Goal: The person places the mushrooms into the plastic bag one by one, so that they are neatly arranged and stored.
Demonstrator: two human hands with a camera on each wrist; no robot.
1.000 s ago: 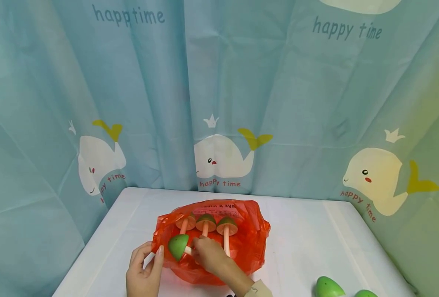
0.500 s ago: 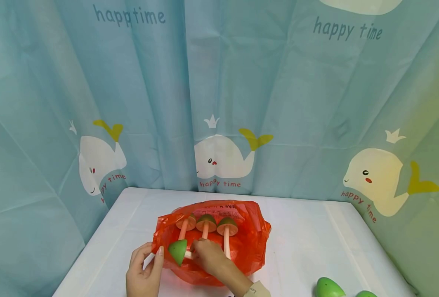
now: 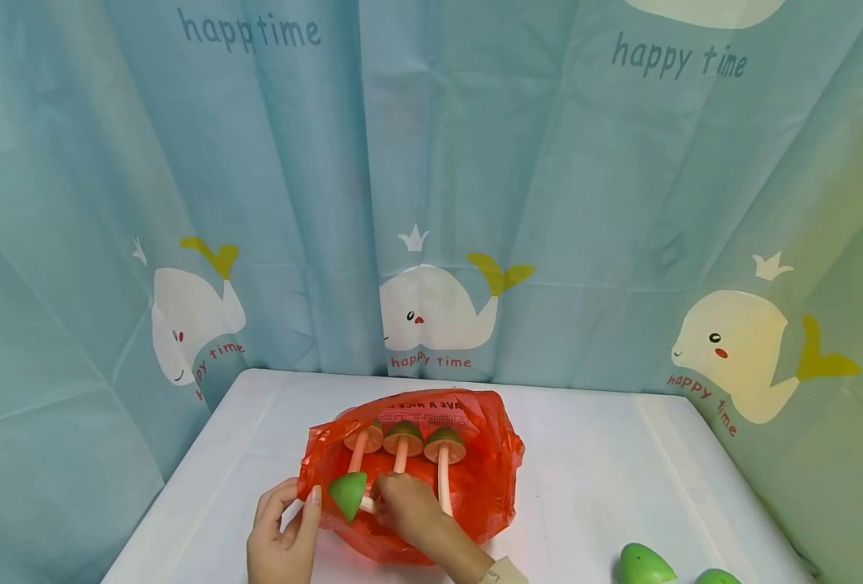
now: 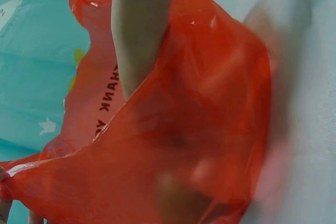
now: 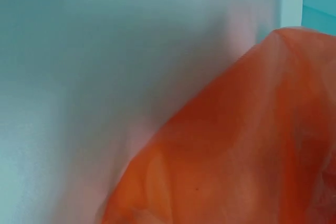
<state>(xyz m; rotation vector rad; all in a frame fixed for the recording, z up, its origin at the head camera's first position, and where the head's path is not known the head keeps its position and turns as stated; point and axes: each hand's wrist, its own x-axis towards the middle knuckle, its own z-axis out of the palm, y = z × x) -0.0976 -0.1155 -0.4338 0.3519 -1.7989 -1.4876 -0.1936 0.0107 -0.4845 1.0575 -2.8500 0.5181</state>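
Note:
On the white table, a red plastic bag point(image 3: 475, 519) lies with its mouth spread wide. My left hand point(image 3: 283, 531) pinches the bag's left rim between thumb and fingers. Reaching inside, my right hand point(image 3: 405, 507) holds the pale stem of a mushroom point(image 3: 348, 495) whose green cap points left; the fingertips are hidden. Farther back in the bag, three mushrooms lie side by side, caps away from me: a left one point(image 3: 363, 438), a middle one point(image 3: 403, 439) and a right one point(image 3: 444, 446). The left wrist view shows the right forearm point(image 4: 142, 30) entering the bag.
Two more green caps, one point(image 3: 645, 564) and another point(image 3: 718, 577), show at the bottom right, cut by the frame edge. A blue curtain point(image 3: 585, 203) with whale prints hangs behind the table point(image 3: 592, 462).
The right hand has lowered the mushroom slightly, its cap moving down toward the near side of the bag. The left hand has kept its pinch on the rim.

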